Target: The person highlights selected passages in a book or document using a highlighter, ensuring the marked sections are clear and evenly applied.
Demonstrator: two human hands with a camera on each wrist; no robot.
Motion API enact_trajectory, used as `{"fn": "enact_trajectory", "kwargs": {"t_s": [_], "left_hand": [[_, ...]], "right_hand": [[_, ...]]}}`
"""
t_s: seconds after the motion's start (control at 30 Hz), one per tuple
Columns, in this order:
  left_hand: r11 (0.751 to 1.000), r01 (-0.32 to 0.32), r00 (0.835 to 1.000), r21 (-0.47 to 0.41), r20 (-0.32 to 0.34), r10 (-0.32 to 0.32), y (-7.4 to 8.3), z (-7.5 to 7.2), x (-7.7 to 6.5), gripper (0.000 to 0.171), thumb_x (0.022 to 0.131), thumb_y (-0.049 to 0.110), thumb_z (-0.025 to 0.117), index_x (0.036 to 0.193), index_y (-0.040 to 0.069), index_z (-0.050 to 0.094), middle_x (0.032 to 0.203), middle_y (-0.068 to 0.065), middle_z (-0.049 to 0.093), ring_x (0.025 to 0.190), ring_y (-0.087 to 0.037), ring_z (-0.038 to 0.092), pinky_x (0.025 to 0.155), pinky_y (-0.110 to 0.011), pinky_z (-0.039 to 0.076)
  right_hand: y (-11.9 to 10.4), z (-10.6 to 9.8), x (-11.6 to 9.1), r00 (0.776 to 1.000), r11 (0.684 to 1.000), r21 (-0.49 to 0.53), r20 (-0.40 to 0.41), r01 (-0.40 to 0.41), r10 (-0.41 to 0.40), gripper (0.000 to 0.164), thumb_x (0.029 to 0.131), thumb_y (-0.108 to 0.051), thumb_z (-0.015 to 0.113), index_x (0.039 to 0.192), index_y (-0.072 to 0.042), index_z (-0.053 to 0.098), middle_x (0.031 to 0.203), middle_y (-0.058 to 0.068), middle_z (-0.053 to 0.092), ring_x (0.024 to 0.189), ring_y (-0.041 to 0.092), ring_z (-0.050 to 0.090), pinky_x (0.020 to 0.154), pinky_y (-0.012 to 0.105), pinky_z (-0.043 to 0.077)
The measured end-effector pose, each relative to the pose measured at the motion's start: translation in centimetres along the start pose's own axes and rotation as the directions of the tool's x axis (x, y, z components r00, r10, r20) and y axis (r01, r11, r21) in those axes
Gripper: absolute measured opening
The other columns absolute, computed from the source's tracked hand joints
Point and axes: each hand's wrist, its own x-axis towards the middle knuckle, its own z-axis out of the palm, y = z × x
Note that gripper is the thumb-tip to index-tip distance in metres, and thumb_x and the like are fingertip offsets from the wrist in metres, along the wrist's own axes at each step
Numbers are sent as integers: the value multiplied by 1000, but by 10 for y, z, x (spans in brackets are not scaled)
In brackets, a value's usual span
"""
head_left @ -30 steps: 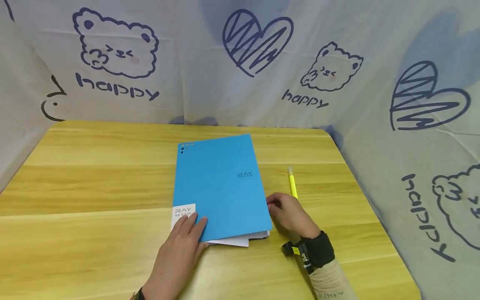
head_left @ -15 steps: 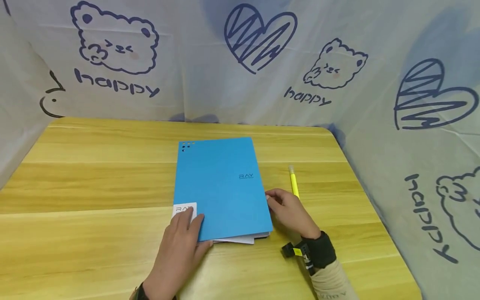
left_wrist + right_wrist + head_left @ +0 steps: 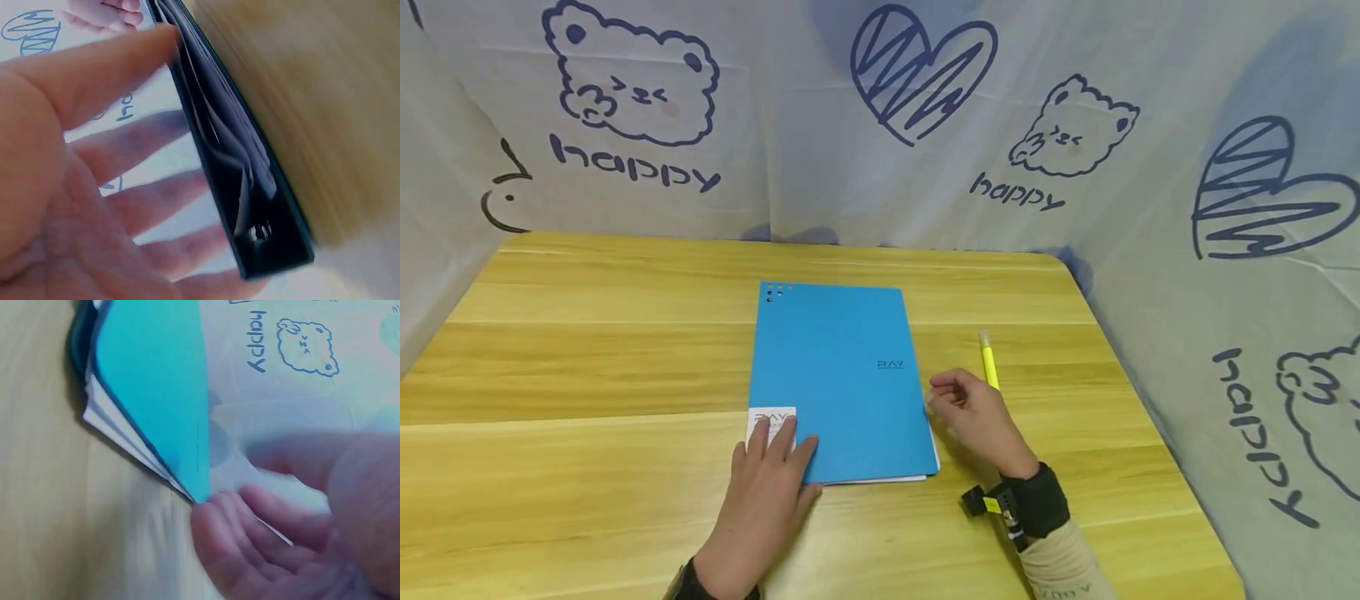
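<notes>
A blue ring binder [image 3: 842, 358] with a white label [image 3: 772, 414] at its lower left lies closed on the wooden table. My left hand [image 3: 767, 492] rests on its lower left corner, fingers spread over the cover and thumb by the bottom edge. In the left wrist view, the open end of the binder [image 3: 275, 256] shows loose papers [image 3: 219, 119] and a metal ring inside. My right hand [image 3: 981, 417] is at the right edge, fingers loosely bent. The right wrist view has its fingertips right at the cover's edge, thumb apart, with white sheets [image 3: 119, 428] under the cover.
A yellow pen-like stick [image 3: 989, 362] with a pale tip lies to the right of the binder, just beyond my right hand. White cloth [image 3: 775, 192] with bear and heart drawings hangs behind and beside the table [image 3: 587, 350].
The cover has come down flat, and the paper sticking out at the bottom shows less. My right fingers, at first at the sheets by the right edge, have loosened and drawn slightly up.
</notes>
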Motion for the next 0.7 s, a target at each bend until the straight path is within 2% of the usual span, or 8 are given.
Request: {"fn": "enact_trajectory", "kwargs": {"t_s": [0.1, 0.2, 0.33, 0.43, 0.53, 0.63, 0.7], "left_hand": [[998, -18, 999, 54, 41, 16, 0, -3, 1, 45, 82, 18, 88, 122, 3, 74, 139, -26, 61, 133, -54, 49, 96, -72, 45], [994, -49, 998, 95, 45, 45, 0, -4, 3, 37, 84, 12, 86, 118, 3, 76, 136, -24, 64, 130, -53, 53, 93, -71, 48], [991, -79, 996, 112, 42, 75, -1, -4, 4, 35, 86, 14, 84, 118, 3, 76, 136, -24, 64, 131, -53, 52, 93, -69, 48], [993, -85, 996, 76, 47, 82, -3, -5, 5, 42, 87, 25, 84, 121, 3, 75, 138, -25, 62, 133, -53, 50, 97, -68, 47], [995, -92, 995, 21, 29, 92, -9, -8, 7, 45, 89, 33, 83, 121, 2, 75, 136, -25, 63, 131, -50, 51, 95, -64, 50], [997, -76, 997, -26, 31, 77, -14, -14, 10, 43, 90, 34, 81, 118, 2, 75, 132, -23, 65, 128, -45, 54, 89, -57, 55], [997, -40, 997, -68, 59, 44, -18, -21, 14, 43, 93, 33, 79, 121, 1, 73, 134, -25, 63, 129, -44, 54, 90, -57, 55]], "right_hand": [[-1, 4, -2, 995, 997, -75, 99, 29, -22, 33, 98, -15, 73, 126, 0, 65, 106, 7, 63, 94, 21, 57, 84, 37, 51], [-2, 7, -2, 986, 985, -160, 164, 58, -31, 35, 97, -17, 74, 126, 0, 64, 106, 8, 56, 93, 21, 51, 81, 37, 47], [-5, 8, 0, 990, 981, -190, 138, 49, -22, 33, 96, -17, 75, 123, -1, 64, 103, 8, 54, 91, 22, 50, 79, 37, 46], [-5, 8, 3, 992, 977, -204, 122, 61, -37, 30, 97, -17, 74, 120, -1, 65, 99, 7, 54, 88, 21, 49, 77, 37, 45], [-5, 11, 6, 994, 967, -239, 91, 86, -66, 24, 99, -17, 72, 116, -1, 66, 93, 7, 54, 84, 20, 48, 74, 36, 44], [-8, 16, 10, 995, 958, -269, 27, 98, -94, 23, 100, -19, 71, 114, -1, 68, 92, 6, 57, 82, 20, 50, 73, 37, 46], [-11, 20, 13, 994, 956, -275, -14, 102, -110, 26, 101, -23, 70, 115, -1, 69, 96, 7, 61, 84, 21, 54, 75, 37, 50]]}}
